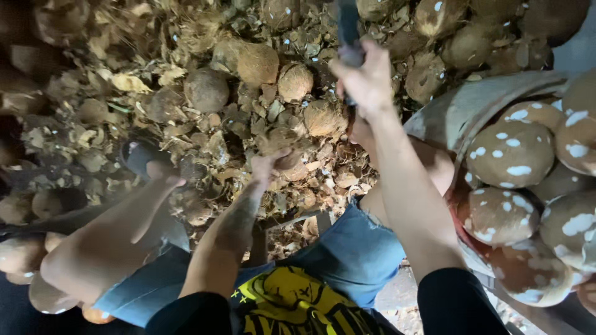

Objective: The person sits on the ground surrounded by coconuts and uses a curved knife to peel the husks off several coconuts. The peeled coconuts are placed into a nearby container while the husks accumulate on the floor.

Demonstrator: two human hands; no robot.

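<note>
Right hand (pixel 367 77) raised, fist closed on one dark blade handle (pixel 349 34). Left hand (pixel 268 162) low over the husk heap (pixel 155 93), fingers round one coconut (pixel 287 159). Five peeled, white-flecked coconuts (pixel 510 153) clearly countable in the basket (pixel 459 111) at right, more cut off by the edge.

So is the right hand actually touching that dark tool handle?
Touching. The head view shows the right hand closed around the dark tool handle, fingers wrapped over it.

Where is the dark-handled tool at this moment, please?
In the head view, the dark-handled tool is top centre, gripped in the raised right hand above the husk pile, left of the peeled coconuts.
</note>
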